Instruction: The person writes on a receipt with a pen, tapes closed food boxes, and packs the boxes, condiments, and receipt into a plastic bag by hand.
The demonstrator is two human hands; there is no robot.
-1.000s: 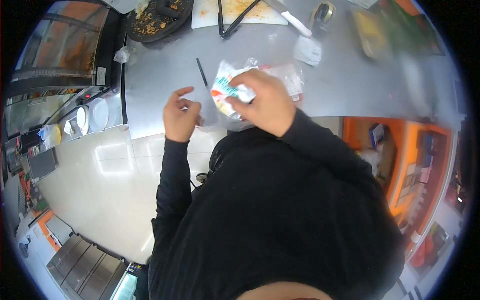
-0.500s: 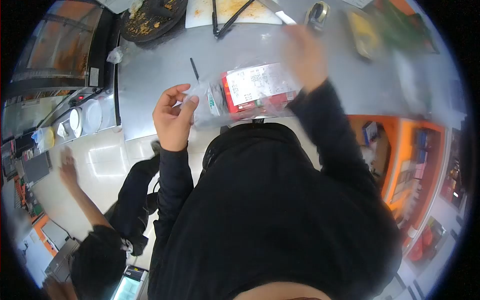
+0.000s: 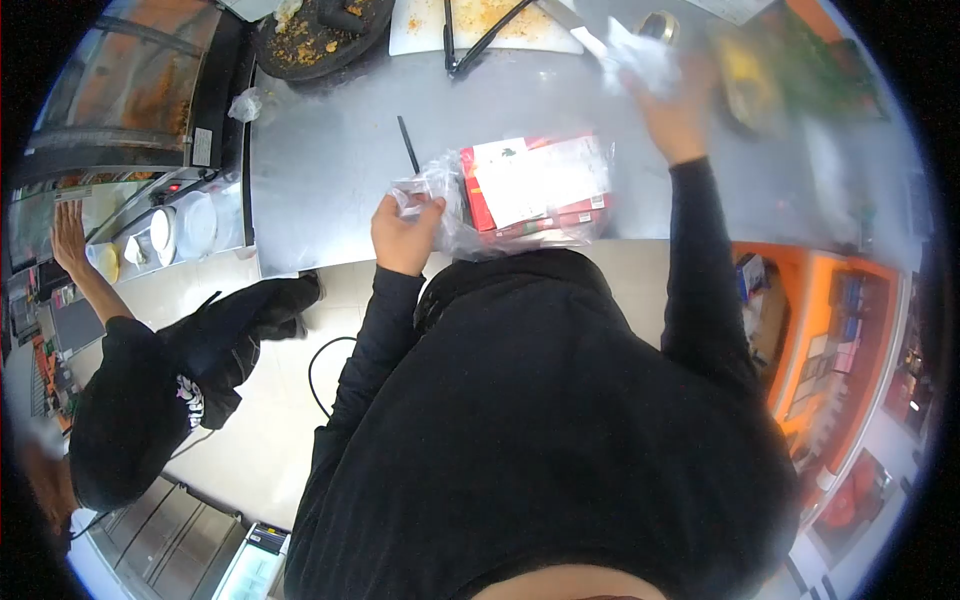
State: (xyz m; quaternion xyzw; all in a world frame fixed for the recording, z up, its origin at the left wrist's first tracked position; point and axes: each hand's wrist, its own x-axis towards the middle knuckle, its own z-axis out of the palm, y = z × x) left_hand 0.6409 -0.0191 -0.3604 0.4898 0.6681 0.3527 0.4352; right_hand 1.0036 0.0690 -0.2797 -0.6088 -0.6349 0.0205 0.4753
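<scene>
In front of my body, a clear plastic bag [image 3: 450,232] lies at the table's near edge with a red box [image 3: 478,203] inside. A white printed slip [image 3: 545,185] covers much of the box top. My left hand [image 3: 408,235] is closed on the bag's gathered left end, thumb and fingers pinching the film. Reaching out to the far right, my right hand [image 3: 680,115] has a white crumpled sheet [image 3: 642,58] at its fingers. Motion blurs that hand and the sheet, so I cannot tell whether it is paper or plastic.
Along the far side are a dark pan with crumbs [image 3: 320,40], a white cutting board [image 3: 405,35], black tongs [image 3: 485,40] and a knife [image 3: 585,38]. A black stick [image 3: 408,143] lies near the bag. At left, a co-worker [image 3: 140,400] reaches toward a glass-fronted case [image 3: 110,90].
My right hand has moved right, and a white sheet now shows at its fingers. My left hand has shifted right and closed on the bag. The co-worker has moved forward along the left.
</scene>
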